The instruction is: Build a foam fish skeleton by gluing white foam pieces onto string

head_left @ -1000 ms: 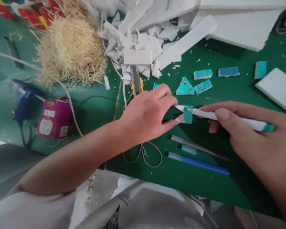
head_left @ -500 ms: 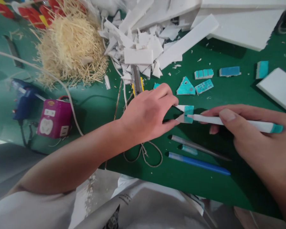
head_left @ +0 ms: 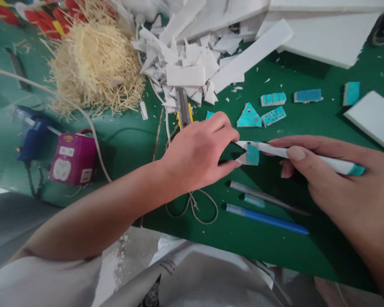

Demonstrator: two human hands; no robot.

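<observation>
Grasping the part-teal foam piece [head_left: 252,156] by its white prongs, the left hand [head_left: 201,151] holds it over the green tabletop [head_left: 294,121] and should brace it without crushing, while the right hand [head_left: 342,179], clasping a teal-ended white marker [head_left: 336,164], had best make short, even strokes

A: Illumination?
B: Moderate, diffuse. Pale sheen on tabletop [head_left: 3,164] at picture left; darker toward right.
A: Shadows?
B: Soft-edged, beneath right hand [head_left: 348,198] and white board [head_left: 323,38].
A: Sharpness?
B: Fine texture smeared; wide-angle stretch toward edges.
</observation>
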